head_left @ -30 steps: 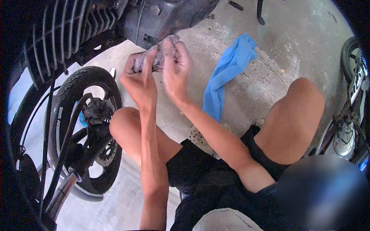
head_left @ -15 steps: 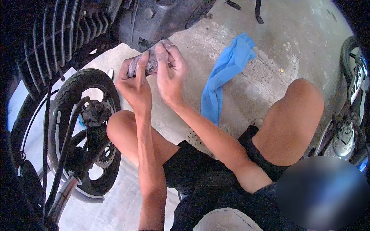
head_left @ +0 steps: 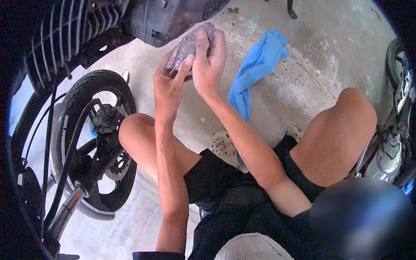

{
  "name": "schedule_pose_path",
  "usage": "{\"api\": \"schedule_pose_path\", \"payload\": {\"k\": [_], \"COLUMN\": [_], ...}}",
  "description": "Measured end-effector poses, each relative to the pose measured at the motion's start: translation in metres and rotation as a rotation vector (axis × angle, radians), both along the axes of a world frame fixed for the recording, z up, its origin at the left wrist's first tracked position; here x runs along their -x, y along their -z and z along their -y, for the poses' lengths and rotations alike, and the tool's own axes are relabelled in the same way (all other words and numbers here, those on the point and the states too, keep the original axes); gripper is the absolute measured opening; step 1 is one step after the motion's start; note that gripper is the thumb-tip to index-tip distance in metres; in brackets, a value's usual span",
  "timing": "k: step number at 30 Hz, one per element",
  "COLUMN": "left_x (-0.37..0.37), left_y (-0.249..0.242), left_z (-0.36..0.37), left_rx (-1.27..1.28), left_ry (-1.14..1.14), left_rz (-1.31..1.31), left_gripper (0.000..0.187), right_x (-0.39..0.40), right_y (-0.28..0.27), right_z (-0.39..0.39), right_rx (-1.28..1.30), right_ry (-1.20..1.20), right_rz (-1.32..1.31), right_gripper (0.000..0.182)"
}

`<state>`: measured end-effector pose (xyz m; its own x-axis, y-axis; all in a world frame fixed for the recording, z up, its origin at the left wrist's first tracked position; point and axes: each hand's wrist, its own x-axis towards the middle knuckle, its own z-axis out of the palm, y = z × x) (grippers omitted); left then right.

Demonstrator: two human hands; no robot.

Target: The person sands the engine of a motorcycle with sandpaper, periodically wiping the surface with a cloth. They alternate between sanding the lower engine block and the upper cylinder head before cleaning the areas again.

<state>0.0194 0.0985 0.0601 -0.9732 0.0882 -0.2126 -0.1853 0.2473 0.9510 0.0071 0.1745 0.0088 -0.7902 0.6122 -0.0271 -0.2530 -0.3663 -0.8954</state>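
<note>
1. We hold a grey rag (head_left: 187,47) between both hands, just beside the dark engine casing (head_left: 169,19), seemingly to fold it.
2. Our left hand (head_left: 170,86) pinches its lower edge; our right hand (head_left: 209,58) is clamped on the top.
3. Since a second ago, the rag is raised and spread out flatter, nearer the casing.

Two hands can be counted, the left hand (head_left: 169,89) and right hand (head_left: 209,60), plus one grey rag (head_left: 187,45), one blue cloth (head_left: 255,71), one front wheel (head_left: 93,143) and one perforated clog (head_left: 223,147).
</note>
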Motion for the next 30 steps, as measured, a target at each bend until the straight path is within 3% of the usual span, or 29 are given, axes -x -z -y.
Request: {"api": "schedule_pose_path", "payload": {"k": [2, 4, 6, 7, 8, 9, 10, 12, 14, 18, 20, 22, 25, 28, 30], "left_x": [-0.001, -0.002, -0.002, -0.001, 0.002, 0.003, 0.004, 0.006, 0.008, 0.012, 0.015, 0.014, 0.005, 0.012, 0.011], "left_y": [-0.008, -0.025, -0.027, -0.028, -0.03, -0.029, -0.028, -0.026, -0.025, -0.014, -0.003, -0.021, -0.028, -0.023, -0.028], "left_z": [0.009, 0.016, 0.028, 0.032, 0.032, 0.026, 0.024, 0.02, 0.014, 0.011, 0.015, 0.007, 0.001, 0.004, 0.0], "left_rx": [-0.018, -0.032, -0.009, -0.074, -0.139, -0.047, -0.055, 0.03, 0.028, 0.014, 0.07, 0.107, 0.044, -0.026, -0.099], "left_ry": [0.036, -0.046, -0.105, -0.25, -0.39, -0.45, -0.45, -0.376, -0.372, -0.309, -0.296, -0.278, -0.388, -0.431, -0.439], "left_rz": [0.025, 0.109, 0.078, 0.087, 0.096, 0.054, 0.052, -0.035, -0.048, -0.037, -0.129, -0.081, -0.009, 0.04, 0.011], "left_gripper": [0.046, 0.05, 0.053, 0.055, 0.058, 0.06, 0.06, 0.057, 0.051, 0.044, 0.047, 0.054, 0.065, 0.07, 0.072], "right_x": [-0.003, 0.003, 0.01, 0.011, 0.012, 0.012, 0.011, 0.018, 0.027, 0.026, 0.026, 0.028, 0.025, 0.024, 0.022], "right_y": [-0.006, -0.014, -0.018, -0.02, -0.018, -0.015, -0.011, -0.02, -0.045, -0.019, -0.019, -0.03, -0.031, -0.025, -0.035], "right_z": [0.0, 0.004, 0.004, 0.004, 0.008, 0.015, 0.018, 0.011, 0.006, 0.028, 0.039, 0.025, 0.018, 0.027, 0.017], "right_rx": [-0.202, -0.28, -0.521, -0.549, -0.553, -0.484, -0.417, -0.522, -0.443, -0.601, -0.404, -0.421, -0.602, -0.422, -0.457], "right_ry": [0.068, 0.105, 0.134, 0.147, 0.154, 0.113, 0.07, 0.101, 0.313, 0.189, 0.333, 0.237, 0.311, 0.273, 0.241], "right_rz": [-0.071, -0.147, -0.257, -0.291, -0.291, -0.273, -0.255, -0.239, -0.28, -0.318, -0.246, -0.261, -0.257, -0.248, -0.206], "right_gripper": [0.016, 0.016, 0.016, 0.016, 0.016, 0.016, 0.016, 0.016, 0.009, 0.016, 0.016, 0.015, 0.013, 0.015, 0.017]}}
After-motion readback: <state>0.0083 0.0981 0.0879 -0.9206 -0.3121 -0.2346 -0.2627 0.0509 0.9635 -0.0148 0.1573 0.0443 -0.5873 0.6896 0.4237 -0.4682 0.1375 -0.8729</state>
